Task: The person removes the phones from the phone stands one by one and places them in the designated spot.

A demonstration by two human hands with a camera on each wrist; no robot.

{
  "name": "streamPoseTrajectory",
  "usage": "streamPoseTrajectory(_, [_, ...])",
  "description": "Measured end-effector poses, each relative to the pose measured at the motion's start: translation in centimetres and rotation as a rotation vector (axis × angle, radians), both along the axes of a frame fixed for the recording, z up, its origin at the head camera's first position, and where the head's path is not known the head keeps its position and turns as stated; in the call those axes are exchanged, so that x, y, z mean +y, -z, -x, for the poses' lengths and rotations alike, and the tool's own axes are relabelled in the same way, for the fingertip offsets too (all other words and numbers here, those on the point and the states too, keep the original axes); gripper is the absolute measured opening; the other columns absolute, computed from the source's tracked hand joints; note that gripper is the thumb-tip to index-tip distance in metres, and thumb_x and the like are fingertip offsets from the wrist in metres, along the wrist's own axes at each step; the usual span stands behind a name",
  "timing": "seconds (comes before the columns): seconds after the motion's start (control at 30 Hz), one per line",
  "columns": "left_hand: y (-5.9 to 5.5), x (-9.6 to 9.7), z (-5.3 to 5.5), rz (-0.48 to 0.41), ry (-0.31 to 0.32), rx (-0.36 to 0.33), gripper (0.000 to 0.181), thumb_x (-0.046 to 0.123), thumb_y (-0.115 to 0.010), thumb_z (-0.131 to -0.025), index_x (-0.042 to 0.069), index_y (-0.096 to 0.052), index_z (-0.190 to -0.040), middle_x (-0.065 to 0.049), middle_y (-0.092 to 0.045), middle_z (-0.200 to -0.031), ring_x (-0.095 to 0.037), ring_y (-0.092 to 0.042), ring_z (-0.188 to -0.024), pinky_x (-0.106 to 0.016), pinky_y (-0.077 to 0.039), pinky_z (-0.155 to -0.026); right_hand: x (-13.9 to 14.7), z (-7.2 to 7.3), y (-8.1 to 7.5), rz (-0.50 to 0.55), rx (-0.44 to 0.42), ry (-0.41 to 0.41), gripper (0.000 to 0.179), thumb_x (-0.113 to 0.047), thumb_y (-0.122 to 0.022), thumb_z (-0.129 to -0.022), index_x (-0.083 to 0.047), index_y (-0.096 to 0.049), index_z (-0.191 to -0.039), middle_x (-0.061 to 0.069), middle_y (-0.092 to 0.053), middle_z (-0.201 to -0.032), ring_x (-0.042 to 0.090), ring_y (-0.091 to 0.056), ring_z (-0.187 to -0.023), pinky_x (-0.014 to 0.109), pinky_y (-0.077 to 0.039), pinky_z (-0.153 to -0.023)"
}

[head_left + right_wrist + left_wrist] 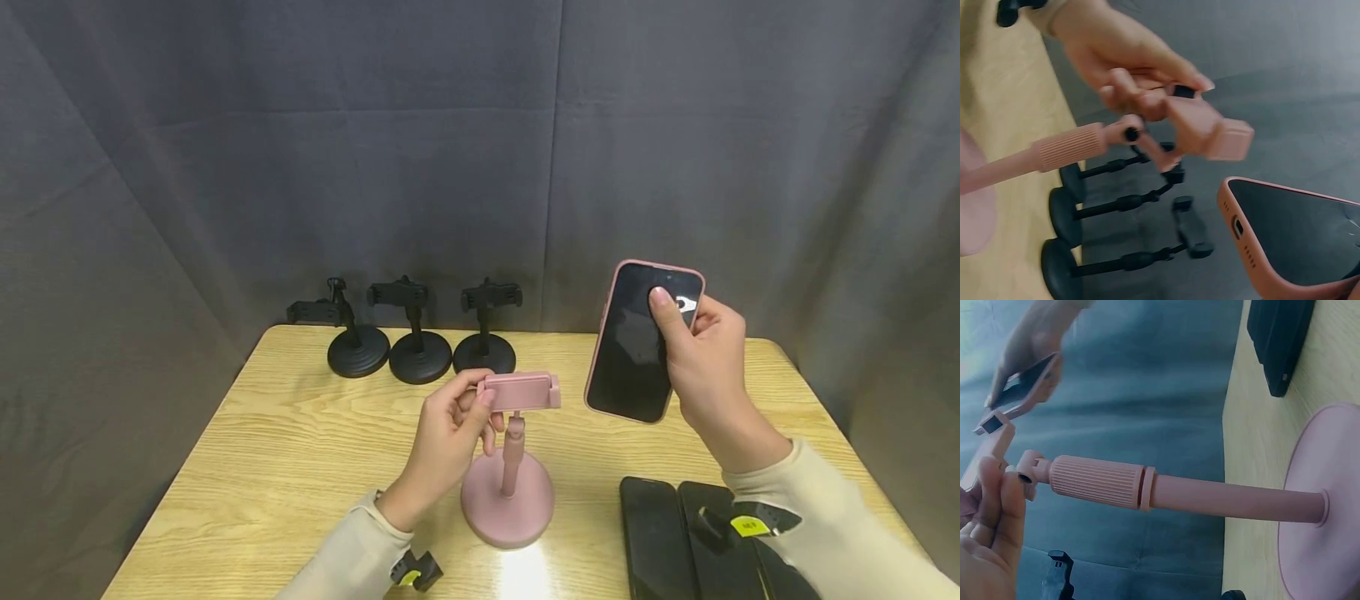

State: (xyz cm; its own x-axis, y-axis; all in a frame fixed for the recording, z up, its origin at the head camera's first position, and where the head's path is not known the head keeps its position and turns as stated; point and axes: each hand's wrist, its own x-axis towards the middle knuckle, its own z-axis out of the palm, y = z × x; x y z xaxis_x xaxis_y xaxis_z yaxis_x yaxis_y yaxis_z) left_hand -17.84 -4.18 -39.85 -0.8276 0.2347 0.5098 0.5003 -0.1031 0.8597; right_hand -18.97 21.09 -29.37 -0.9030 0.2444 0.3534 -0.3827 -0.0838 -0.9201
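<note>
A pink phone stand stands upright on the wooden table, its round base flat and its clamp at the top. My left hand pinches the left end of that clamp between thumb and fingers. To the right, my right hand grips a smartphone in a pink case, thumb across its dark screen. The phone is held up in the air, apart from the clamp in the head view. In the right wrist view the clamp and the phone's port end show close up, with a gap between them.
Three black phone stands line the back left of the table. Several dark phones lie side by side at the front right, partly under my right forearm. A grey curtain hangs behind the table.
</note>
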Motion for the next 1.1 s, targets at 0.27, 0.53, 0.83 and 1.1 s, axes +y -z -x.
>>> streamPoseTrajectory(0.27, [-0.3, -0.1, -0.3, -0.028, 0.043, -0.111, 0.024, 0.011, -0.046, -0.108, -0.009, -0.053, -0.121, -0.034, -0.063, -0.078, -0.005, -0.058, -0.049, -0.022, -0.052, -0.048, 0.9, -0.8, 3.3, -0.066, -0.085, 0.024, 0.022, -0.011, -0.062, -0.101, -0.017, -0.072, -0.084, -0.007, -0.076, -0.069, 0.006, -0.073, -0.061, 0.022, -0.059, -0.055])
streamPoseTrajectory(0.53, [-0.3, -0.4, -0.5, -0.112, 0.124, -0.197, 0.038, 0.022, -0.042, -0.111, -0.012, -0.043, -0.128, -0.02, -0.065, -0.078, -0.001, -0.058, -0.05, -0.019, -0.053, -0.053, 1.4, -1.3, 6.0, -0.09, -0.17, 0.017, 0.021, -0.015, -0.06, -0.102, -0.021, -0.073, -0.087, -0.01, -0.076, -0.072, 0.006, -0.074, -0.064, 0.022, -0.06, -0.057])
streamPoseTrajectory(0.83, [-0.4, -0.7, -0.5, -0.163, 0.228, -0.282, 0.043, 0.026, -0.044, -0.11, -0.01, -0.039, -0.133, 0.01, -0.076, -0.083, -0.002, -0.062, -0.05, -0.019, -0.056, -0.054, 1.7, -2.0, 8.0, -0.125, -0.249, 0.023, 0.021, -0.021, -0.06, -0.103, -0.022, -0.072, -0.085, -0.011, -0.076, -0.071, 0.006, -0.074, -0.065, 0.022, -0.06, -0.059])
streamPoseTrajectory(1.1, [0.0, -0.5, -0.3, -0.187, 0.249, -0.242, 0.047, 0.025, -0.053, -0.107, -0.013, -0.042, -0.132, 0.0, -0.078, -0.088, -0.002, -0.063, -0.051, -0.02, -0.057, -0.055, 1.9, -2.5, 9.3, -0.168, -0.307, 0.025, 0.021, -0.025, -0.059, -0.104, -0.023, -0.071, -0.088, -0.013, -0.076, -0.072, 0.005, -0.074, -0.067, 0.021, -0.06, -0.06])
